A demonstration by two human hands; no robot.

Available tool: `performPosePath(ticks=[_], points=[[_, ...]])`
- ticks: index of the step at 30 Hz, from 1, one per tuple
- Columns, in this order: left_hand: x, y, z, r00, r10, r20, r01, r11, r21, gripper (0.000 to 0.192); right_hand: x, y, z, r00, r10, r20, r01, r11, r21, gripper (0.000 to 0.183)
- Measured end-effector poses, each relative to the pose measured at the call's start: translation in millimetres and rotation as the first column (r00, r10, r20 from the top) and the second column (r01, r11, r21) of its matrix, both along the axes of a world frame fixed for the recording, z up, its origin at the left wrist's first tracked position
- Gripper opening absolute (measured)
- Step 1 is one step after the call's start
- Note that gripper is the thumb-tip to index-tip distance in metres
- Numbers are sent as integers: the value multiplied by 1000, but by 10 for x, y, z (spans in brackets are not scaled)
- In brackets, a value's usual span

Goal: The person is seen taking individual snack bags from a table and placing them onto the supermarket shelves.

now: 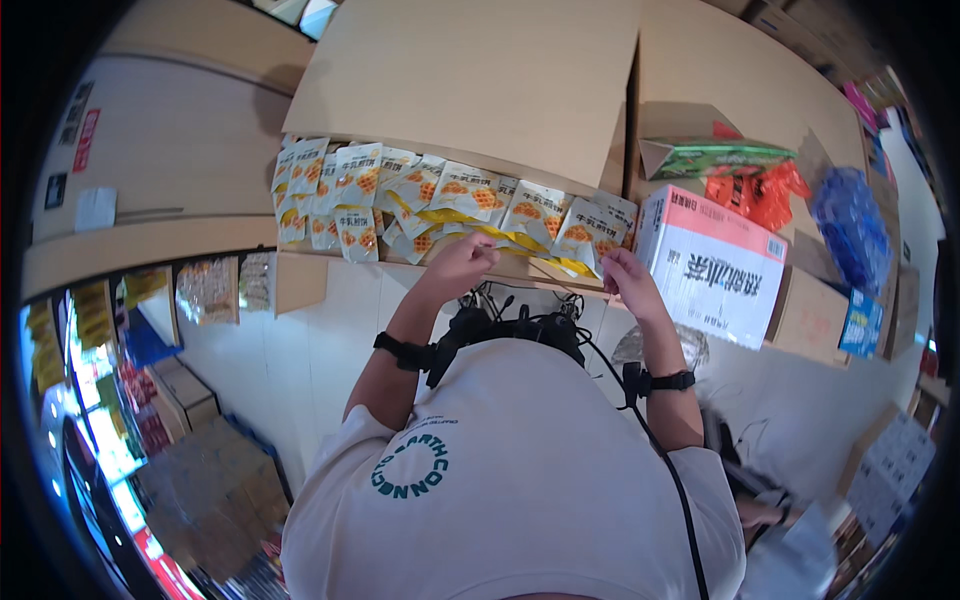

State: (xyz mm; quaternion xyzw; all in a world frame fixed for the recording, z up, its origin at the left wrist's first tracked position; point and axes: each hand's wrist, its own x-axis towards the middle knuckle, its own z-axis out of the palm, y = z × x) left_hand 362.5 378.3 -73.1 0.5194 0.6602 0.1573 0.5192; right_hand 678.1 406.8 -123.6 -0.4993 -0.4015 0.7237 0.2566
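White and yellow snack pouches (465,189) with waffle pictures lie in overlapping rows along the near edge of a wooden display table, below a large tan board (465,82). My left hand (466,264), fingers curled, is at the front edge of the rows; whether anything is between its fingers is unclear. At the right end, my right hand (624,274) has thumb and fingertips close together at the lower corner of a pouch (592,229). Whether it grips that pouch cannot be made out.
A pink and white carton (712,266) stands right of the pouches, with red (757,195) and blue plastic bags (853,229) beyond it. Bagged goods (206,291) line shelves at left. Stacked cartons (214,495) are lower left. Another person's arm (761,512) shows lower right.
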Motion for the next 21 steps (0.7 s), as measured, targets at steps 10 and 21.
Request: performPosePath(ticks=[10, 21], points=[[-86, -818, 661, 952, 235, -198, -201, 964, 175, 33, -711, 500, 156, 954, 280, -106, -266, 955, 129, 15], [-1166, -2424, 713, 775, 625, 94, -624, 735, 266, 26, -2065, -21, 478, 868, 487, 102, -496, 829, 259, 13]])
